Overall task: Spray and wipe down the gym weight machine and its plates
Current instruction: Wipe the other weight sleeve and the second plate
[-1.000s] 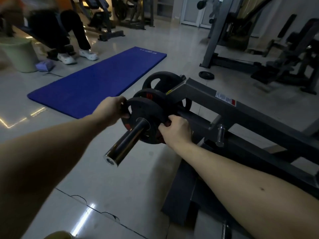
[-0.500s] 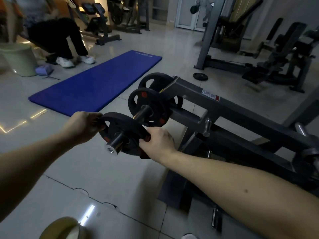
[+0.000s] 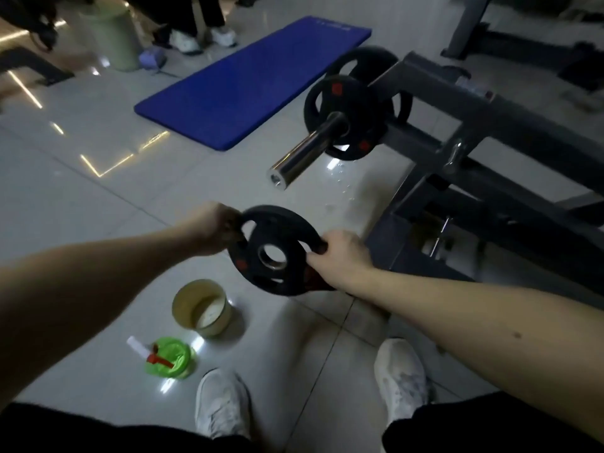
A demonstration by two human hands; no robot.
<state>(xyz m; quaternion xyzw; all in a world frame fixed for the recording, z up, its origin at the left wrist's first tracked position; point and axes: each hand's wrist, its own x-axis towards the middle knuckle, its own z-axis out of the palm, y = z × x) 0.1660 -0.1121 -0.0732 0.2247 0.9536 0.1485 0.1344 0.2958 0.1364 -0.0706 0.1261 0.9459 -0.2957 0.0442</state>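
Head view, frame centre: left hand (image 3: 212,228) and right hand (image 3: 340,256) grasp opposite rims of a black weight plate (image 3: 274,250). It hangs clear of the chrome sleeve (image 3: 307,148) above.

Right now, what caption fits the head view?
Left hand and right hand hold a weight plate clear of the chrome bar.

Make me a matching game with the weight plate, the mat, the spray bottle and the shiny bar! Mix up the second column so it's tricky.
Things:
1. weight plate
2. mat
3. spray bottle
4. shiny bar

Where or what colour:
A. blue, flat on the floor
B. green, on the floor near the tub
C. gripped by the left hand and right hand
D. chrome, sticking out of the machine

Pairs: 1-C, 2-A, 3-B, 4-D
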